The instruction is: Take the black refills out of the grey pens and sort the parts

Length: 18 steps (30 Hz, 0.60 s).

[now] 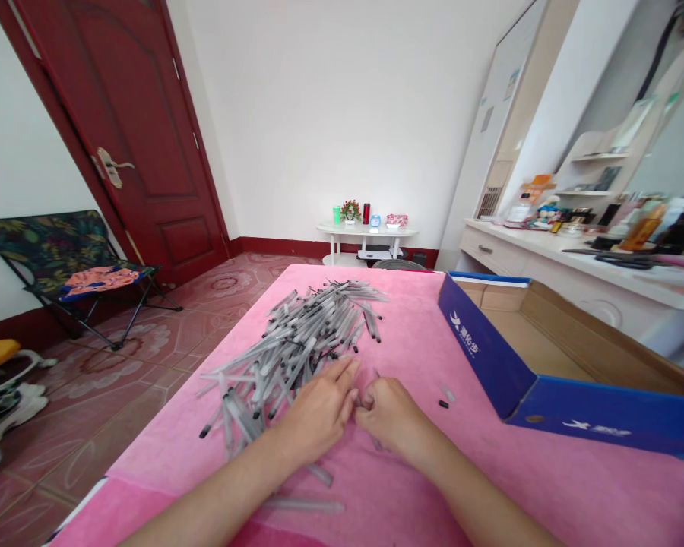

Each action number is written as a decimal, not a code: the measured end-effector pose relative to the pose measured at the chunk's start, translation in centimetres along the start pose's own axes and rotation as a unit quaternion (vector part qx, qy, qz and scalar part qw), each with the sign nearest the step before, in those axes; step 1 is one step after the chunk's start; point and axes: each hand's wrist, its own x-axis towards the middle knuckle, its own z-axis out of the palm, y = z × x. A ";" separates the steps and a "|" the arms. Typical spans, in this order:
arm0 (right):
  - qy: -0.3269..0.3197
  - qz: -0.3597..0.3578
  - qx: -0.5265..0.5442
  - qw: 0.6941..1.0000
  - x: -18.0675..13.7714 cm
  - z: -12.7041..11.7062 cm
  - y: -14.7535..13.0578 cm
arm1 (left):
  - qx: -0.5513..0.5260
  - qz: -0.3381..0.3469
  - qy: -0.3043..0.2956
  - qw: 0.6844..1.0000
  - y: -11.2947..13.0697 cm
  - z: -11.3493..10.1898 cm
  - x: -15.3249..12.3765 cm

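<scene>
A large heap of clear pens with black ends lies on the pink cloth. My left hand is at the near right edge of this heap, thumb and fingers drawn together; what they pinch, if anything, is hidden. Almost touching it, my right hand is curled closed around a slim pen, whose ends show faintly above and below the fist. To the right of my hands lie a small black cap and a small clear piece. One loose pen rests in front of my left forearm.
An open blue cardboard box with a brown inside stands on the right of the pink-covered table. Beyond it is a white dresser crowded with bottles. A folding chair stands on the left by the red door.
</scene>
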 end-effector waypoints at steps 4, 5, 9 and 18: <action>-0.028 0.010 -0.018 0.999 0.2 -1.8 1.3 | -0.001 -0.008 0.005 1.000 0.0 0.7 -0.2; -0.028 0.018 -0.027 0.999 0.4 -2.5 1.8 | 0.002 -0.007 -0.001 1.000 0.0 0.8 -0.3; 0.007 0.078 -0.081 0.994 1.1 -6.1 3.8 | 0.019 -0.014 -0.023 0.999 -0.2 1.0 -0.6; 0.059 0.203 -0.263 0.941 1.5 -9.4 9.5 | 0.043 -0.016 -0.044 0.998 0.0 1.1 -0.8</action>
